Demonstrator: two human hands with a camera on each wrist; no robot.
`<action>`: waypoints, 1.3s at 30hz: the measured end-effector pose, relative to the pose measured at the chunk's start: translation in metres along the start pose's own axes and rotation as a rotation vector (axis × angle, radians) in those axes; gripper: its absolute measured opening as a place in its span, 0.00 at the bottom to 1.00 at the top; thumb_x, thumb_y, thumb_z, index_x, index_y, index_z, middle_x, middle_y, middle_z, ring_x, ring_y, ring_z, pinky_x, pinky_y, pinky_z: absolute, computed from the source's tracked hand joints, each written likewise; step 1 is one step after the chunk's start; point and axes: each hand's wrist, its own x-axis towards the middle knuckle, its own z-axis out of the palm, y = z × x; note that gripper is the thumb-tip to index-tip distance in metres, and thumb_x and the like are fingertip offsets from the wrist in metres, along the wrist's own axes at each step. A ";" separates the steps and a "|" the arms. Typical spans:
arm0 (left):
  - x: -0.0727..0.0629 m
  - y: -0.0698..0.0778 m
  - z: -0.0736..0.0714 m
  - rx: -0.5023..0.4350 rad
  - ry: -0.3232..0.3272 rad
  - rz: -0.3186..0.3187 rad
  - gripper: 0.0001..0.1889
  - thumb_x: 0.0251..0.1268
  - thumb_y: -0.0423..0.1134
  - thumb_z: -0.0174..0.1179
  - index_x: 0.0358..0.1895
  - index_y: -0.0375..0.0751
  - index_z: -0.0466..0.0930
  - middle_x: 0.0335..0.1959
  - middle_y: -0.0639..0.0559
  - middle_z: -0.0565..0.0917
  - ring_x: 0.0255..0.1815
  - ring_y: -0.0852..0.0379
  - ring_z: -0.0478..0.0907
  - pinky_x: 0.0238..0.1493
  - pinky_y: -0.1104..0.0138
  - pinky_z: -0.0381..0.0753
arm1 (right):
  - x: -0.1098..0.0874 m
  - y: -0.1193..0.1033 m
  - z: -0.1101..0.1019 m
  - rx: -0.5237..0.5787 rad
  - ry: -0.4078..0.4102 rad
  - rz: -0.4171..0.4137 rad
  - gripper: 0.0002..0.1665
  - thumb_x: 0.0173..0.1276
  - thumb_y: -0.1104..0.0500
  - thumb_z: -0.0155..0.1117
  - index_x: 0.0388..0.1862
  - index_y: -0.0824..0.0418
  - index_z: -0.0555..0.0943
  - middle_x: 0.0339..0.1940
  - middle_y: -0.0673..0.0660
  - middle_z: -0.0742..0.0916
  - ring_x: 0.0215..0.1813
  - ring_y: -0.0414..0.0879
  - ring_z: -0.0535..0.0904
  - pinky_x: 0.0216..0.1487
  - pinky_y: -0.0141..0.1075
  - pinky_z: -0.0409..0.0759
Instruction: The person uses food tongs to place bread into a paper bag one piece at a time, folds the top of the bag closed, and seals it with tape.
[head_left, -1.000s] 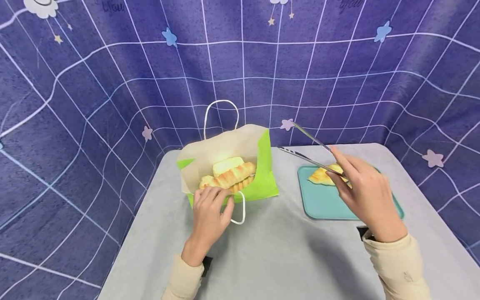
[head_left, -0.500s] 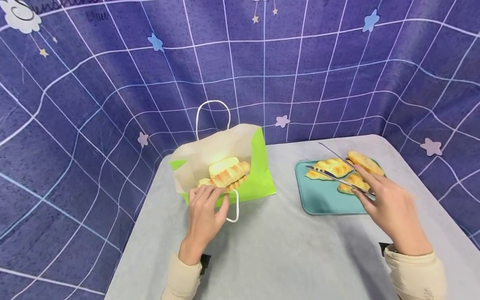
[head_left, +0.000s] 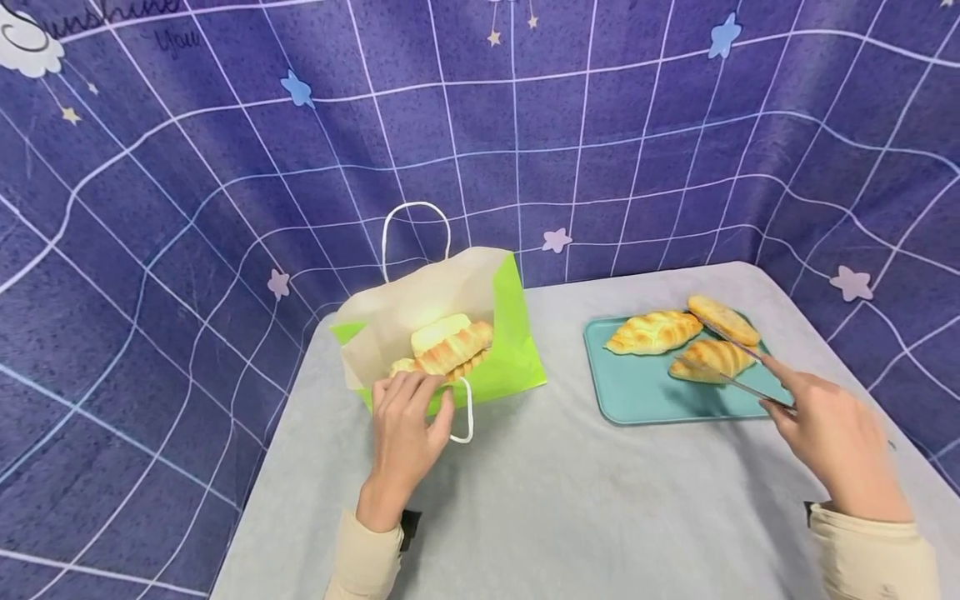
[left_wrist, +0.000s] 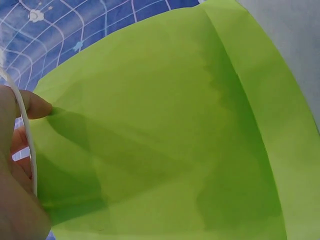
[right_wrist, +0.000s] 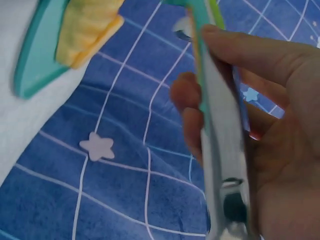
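My left hand (head_left: 408,425) grips the near rim of a green paper bag (head_left: 519,333), whose mouth gapes toward me. In the left wrist view the thumb and fingers pinch the bag's green wall (left_wrist: 150,110) beside a white cord handle (left_wrist: 27,135). Inside the bag lie several bread pieces (head_left: 453,350). My right hand (head_left: 843,442) holds metal tongs (right_wrist: 225,135), their arms spread apart. The tong tips straddle a ridged bread roll (head_left: 712,360) on the teal tray (head_left: 637,404); whether they touch it I cannot tell.
Two other breads lie on the tray: a plump golden one (head_left: 652,332) at the left and an oval one (head_left: 723,319) at the back right. The grey tabletop (head_left: 555,492) lies between bag and tray. A blue grid-patterned cloth (head_left: 480,125) hangs behind.
The right hand has brought the tongs right and down from above the tray to the ridged roll. The left hand stays on the bag's rim. The head view has shifted slightly right.
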 end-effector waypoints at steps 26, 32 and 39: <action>0.000 -0.003 0.007 0.013 0.055 0.023 0.06 0.60 0.34 0.59 0.32 0.39 0.85 0.27 0.49 0.82 0.30 0.49 0.76 0.40 0.54 0.63 | -0.002 0.032 0.019 -0.100 -0.096 -0.029 0.35 0.45 0.71 0.71 0.58 0.62 0.80 0.29 0.66 0.85 0.23 0.66 0.77 0.11 0.49 0.62; -0.001 -0.002 0.009 0.019 0.015 0.008 0.07 0.62 0.36 0.58 0.33 0.40 0.86 0.28 0.49 0.83 0.32 0.50 0.77 0.41 0.54 0.63 | -0.004 0.037 0.021 -0.118 -0.132 0.014 0.36 0.49 0.70 0.72 0.60 0.64 0.75 0.30 0.70 0.83 0.22 0.69 0.76 0.13 0.54 0.66; -0.002 -0.003 0.003 0.027 0.011 -0.003 0.07 0.62 0.36 0.59 0.34 0.40 0.86 0.29 0.50 0.83 0.31 0.50 0.77 0.41 0.54 0.63 | 0.000 0.034 0.028 -0.092 -0.180 0.011 0.33 0.53 0.69 0.71 0.60 0.65 0.74 0.27 0.70 0.83 0.23 0.70 0.77 0.13 0.55 0.67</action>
